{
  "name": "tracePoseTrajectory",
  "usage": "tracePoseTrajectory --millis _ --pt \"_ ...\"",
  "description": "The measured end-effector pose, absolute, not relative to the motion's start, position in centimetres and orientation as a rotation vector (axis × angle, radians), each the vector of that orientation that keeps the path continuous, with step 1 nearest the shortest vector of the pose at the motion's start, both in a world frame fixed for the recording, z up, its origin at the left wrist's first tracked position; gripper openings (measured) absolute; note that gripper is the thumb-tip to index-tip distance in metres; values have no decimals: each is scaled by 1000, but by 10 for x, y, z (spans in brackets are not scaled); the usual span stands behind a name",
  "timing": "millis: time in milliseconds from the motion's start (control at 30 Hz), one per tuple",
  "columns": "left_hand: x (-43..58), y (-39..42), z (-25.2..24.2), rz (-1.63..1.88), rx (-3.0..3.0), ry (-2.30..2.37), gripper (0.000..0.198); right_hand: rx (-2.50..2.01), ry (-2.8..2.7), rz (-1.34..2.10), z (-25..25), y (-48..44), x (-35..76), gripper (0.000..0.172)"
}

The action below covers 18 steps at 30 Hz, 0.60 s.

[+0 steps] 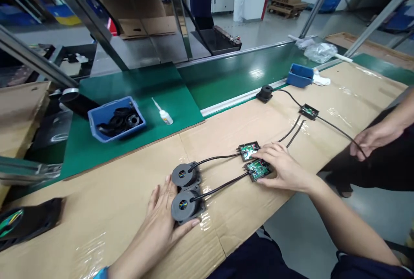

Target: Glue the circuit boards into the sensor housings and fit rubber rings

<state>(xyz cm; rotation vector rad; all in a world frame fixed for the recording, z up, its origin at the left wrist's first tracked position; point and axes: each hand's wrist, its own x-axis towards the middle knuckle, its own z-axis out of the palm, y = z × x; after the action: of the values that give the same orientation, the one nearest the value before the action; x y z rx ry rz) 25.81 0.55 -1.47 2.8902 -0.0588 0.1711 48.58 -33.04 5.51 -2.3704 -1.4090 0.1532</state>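
Two round black housings (185, 205) with coloured wires in their centre holes lie side by side on the cardboard. My left hand (163, 212) is curved around their left and near sides, fingers along the edge and thumb at the front. A black cable runs from each one to a small open black box with a green circuit board (258, 170). My right hand (281, 167) spans the two boxes, its fingers on the far box and its thumb at the near one. Two cables pass out beyond my right fingers.
Further right lie another black housing (265, 93) and board box (309, 111); a co-worker's hand (371, 141) holds its cable. A blue bin (93, 126) of black parts and a white dropper bottle (165, 117) stand on the green mat. A larger black part (39, 218) lies at left.
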Motion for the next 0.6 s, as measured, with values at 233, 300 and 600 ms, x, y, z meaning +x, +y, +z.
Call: tracePoseTrajectory --millis 233,300,600 --pt "378 11 11 -227 2755 -324 98 -2572 -1053 -456 30 -371 459 46" --pt "423 -6 17 -204 2752 -317 94 -2651 -896 -622 23 -382 463 45" --pt "456 -91 40 -96 2757 -258 93 -2693 -483 -1090 19 -385 496 49"
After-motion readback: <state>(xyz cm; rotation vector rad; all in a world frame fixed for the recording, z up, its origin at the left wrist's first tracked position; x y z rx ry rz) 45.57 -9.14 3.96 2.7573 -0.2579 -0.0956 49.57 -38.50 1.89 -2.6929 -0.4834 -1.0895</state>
